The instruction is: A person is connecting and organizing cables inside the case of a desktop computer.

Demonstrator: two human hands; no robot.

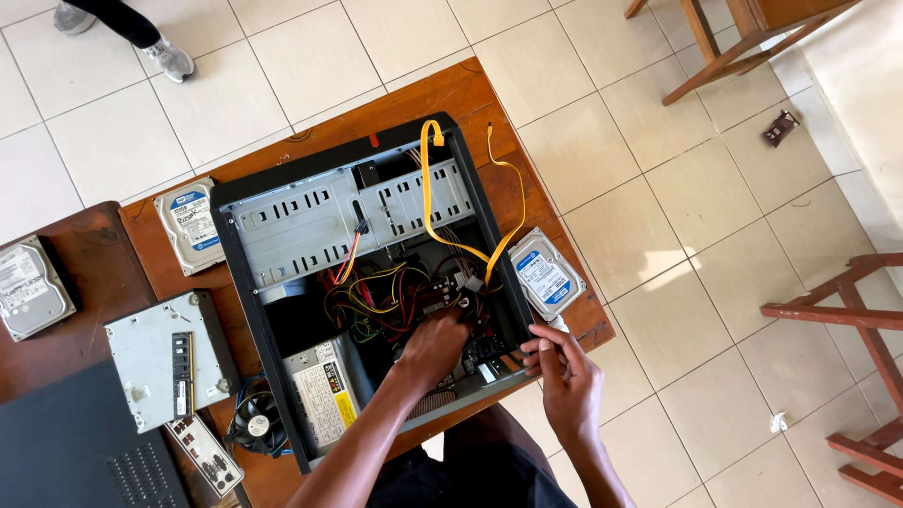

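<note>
Open black metal computer case [246, 282] on a wooden table [442, 94], left hand [435, 341] curled among its coloured wires [386, 296], grip hidden, right hand [564, 372] fingers pinched together at the case edge, silver hard drive [546, 275] just beside.

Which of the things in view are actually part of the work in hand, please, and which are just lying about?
In use: open computer case; its internal wiring, where the left hand reaches; right hand at the case edge; yellow cables.

Lying about: three hard drives, optical drive, cooling fan.

Open black computer case [246, 282] flat on wooden table, tangled coloured wires [390, 296] inside, side panel off.
</note>
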